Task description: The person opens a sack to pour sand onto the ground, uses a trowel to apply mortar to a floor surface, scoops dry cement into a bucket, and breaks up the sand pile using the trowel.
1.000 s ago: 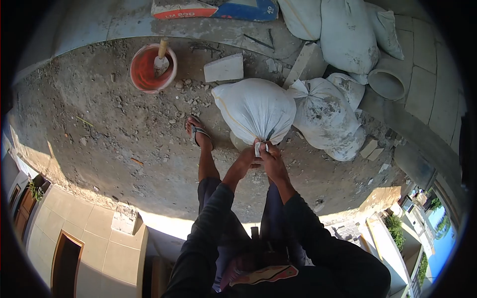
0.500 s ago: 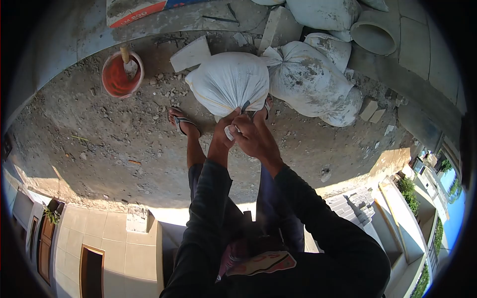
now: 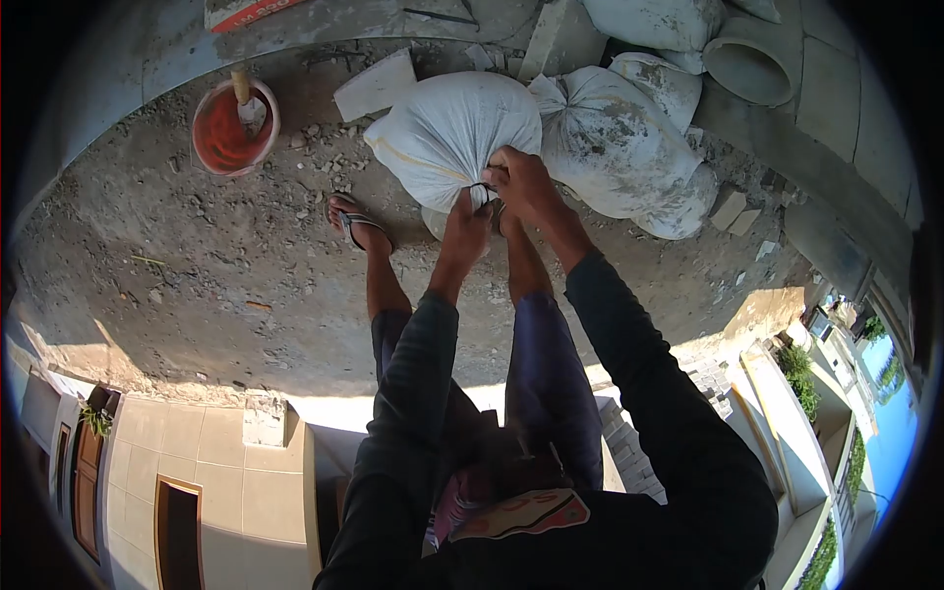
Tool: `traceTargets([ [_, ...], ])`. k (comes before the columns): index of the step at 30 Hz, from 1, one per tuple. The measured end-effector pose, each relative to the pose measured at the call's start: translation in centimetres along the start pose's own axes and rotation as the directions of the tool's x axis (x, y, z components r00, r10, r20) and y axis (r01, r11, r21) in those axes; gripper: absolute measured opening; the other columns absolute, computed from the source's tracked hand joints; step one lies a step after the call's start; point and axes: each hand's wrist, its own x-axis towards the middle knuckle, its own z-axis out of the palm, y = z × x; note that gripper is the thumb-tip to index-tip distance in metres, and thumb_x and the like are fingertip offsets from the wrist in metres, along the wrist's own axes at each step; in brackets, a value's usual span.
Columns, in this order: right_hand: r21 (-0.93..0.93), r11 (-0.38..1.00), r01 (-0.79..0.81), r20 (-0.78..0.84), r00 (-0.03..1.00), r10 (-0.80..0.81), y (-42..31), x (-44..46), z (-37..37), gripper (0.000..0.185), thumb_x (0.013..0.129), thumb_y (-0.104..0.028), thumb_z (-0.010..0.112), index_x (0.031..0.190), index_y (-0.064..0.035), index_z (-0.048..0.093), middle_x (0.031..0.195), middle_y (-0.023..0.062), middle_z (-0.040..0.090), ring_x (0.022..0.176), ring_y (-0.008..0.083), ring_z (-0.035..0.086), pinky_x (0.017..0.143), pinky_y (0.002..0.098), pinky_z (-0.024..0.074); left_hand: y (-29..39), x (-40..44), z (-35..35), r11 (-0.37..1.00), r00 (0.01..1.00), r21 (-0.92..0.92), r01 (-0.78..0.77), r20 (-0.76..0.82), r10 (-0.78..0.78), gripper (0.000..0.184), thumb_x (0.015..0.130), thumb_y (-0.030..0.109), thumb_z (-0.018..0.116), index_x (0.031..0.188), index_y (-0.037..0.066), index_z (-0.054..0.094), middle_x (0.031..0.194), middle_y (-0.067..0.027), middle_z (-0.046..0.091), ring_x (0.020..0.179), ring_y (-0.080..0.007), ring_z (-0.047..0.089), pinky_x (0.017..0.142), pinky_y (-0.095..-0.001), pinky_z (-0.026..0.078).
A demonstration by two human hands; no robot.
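Observation:
A full white woven sack [image 3: 457,113] sits on the ground in front of my feet, its mouth gathered into a pleated neck. Around that neck runs a thin dark tie [image 3: 478,186]. My left hand [image 3: 464,234] is closed on the gathered neck just below the tie. Beside it, my right hand [image 3: 523,183] is closed in a pinch at the tie's right side, against the sack. The bit of tie between those fingers is mostly hidden.
More dirty white sacks [image 3: 629,138] lie to the right, near a round pipe end [image 3: 749,71]. A red-lined bucket [image 3: 218,143] holding a wooden-handled tool [image 3: 241,88] stands at left. Pale blocks [image 3: 377,85] lie behind the sack; rubble covers the ground.
My hands have moved apart, the right one up and to the right. The dark tie now shows around the neck. The view has shifted, with the sack higher in frame.

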Motion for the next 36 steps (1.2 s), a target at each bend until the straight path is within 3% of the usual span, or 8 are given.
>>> traceTargets([
  [14,-0.075,0.979,0.191,0.137,0.974,-0.179,-1.7,-3.7,-2.0,0.011,0.081,-0.011,0.064,0.075,-0.0020,0.060,0.074,0.0202,0.062,0.072,0.0357,0.062,0.065,0.0432,0.0461,4.6,-0.4,-2.5,0.977,0.971,0.102,0.190,0.131,-0.202,0.031,0.096,0.031,0.052,0.109,0.003,0.056,0.078,-0.0075,0.057,0.071,-0.0122,0.053,0.062,-0.0286,0.042],
  [18,-0.306,0.927,0.218,0.294,0.948,-0.126,-7.7,-0.3,-3.7,0.015,0.082,-0.014,0.066,0.081,-0.0002,0.060,0.072,0.0180,0.060,0.071,0.0350,0.058,0.067,0.0435,0.0464,0.5,0.9,-1.8,0.970,0.986,0.181,-0.163,0.010,0.164,0.035,0.096,0.031,0.051,0.107,-0.001,0.057,0.097,-0.0225,0.063,0.089,-0.0418,0.060,0.075,-0.0411,0.046],
  [20,-0.302,0.894,0.330,0.266,0.930,-0.253,-11.9,2.5,-2.5,0.019,0.083,-0.019,0.068,0.085,-0.0004,0.062,0.075,0.0153,0.062,0.074,0.0319,0.060,0.068,0.0435,0.0468,-0.3,1.6,-2.0,0.859,0.886,0.252,-0.445,-0.015,0.463,0.031,0.093,0.030,0.053,0.104,0.002,0.059,0.096,-0.0229,0.063,0.090,-0.0413,0.060,0.074,-0.0434,0.048],
  [27,-0.229,0.771,0.594,0.280,0.799,-0.533,-22.7,24.2,15.5,0.050,0.076,-0.031,0.076,0.114,-0.0031,0.061,0.103,0.0192,0.065,0.099,0.0314,0.063,0.086,0.0388,0.0496,3.4,1.6,-4.2,0.733,0.961,0.632,-0.253,0.076,0.266,0.026,0.090,0.028,0.055,0.096,0.005,0.064,0.091,-0.0161,0.065,0.082,-0.0328,0.064,0.071,-0.0440,0.053],
  [30,-0.417,0.507,0.754,0.055,0.578,-0.814,-24.1,35.1,23.8,0.060,0.072,-0.035,0.077,0.118,-0.0031,0.059,0.104,0.0196,0.065,0.101,0.0338,0.062,0.089,0.0410,0.0485,1.6,2.4,-3.5,0.818,0.952,0.521,-0.244,-0.032,0.304,0.025,0.088,0.027,0.056,0.096,0.005,0.065,0.091,-0.0162,0.066,0.082,-0.0334,0.066,0.068,-0.0447,0.054],
  [32,-0.448,0.500,0.742,0.022,0.568,-0.823,-25.3,35.3,26.2,0.060,0.070,-0.037,0.077,0.114,-0.0005,0.061,0.102,0.0197,0.065,0.099,0.0336,0.063,0.088,0.0420,0.0483,-0.4,1.9,-2.2,0.969,0.951,-0.125,-0.211,-0.256,0.174,0.026,0.087,0.027,0.056,0.097,0.005,0.065,0.092,-0.0176,0.065,0.083,-0.0336,0.067,0.069,-0.0444,0.054],
  [34,-0.524,0.782,0.337,0.266,0.937,-0.226,-29.5,31.1,25.4,0.083,0.076,-0.040,0.069,0.143,-0.0090,0.030,0.152,0.0248,0.012,0.137,0.0465,0.022,0.105,0.0587,0.0330,-0.9,1.3,-1.9,0.855,0.945,-0.457,-0.244,-0.310,0.104,0.028,0.087,0.027,0.056,0.100,0.004,0.064,0.093,-0.0188,0.065,0.084,-0.0340,0.067,0.069,-0.0440,0.054],
  [36,-0.574,0.695,0.433,0.239,0.900,-0.364,-26.4,32.1,27.0,0.077,0.077,-0.044,0.071,0.135,-0.0035,0.039,0.143,0.0383,0.021,0.123,0.0602,0.032,0.101,0.0568,0.0371,-3.0,1.9,0.1,0.786,0.948,-0.562,-0.260,-0.302,0.098,0.029,0.087,0.027,0.055,0.102,0.004,0.064,0.094,-0.0194,0.065,0.085,-0.0344,0.067,0.070,-0.0436,0.055],
])
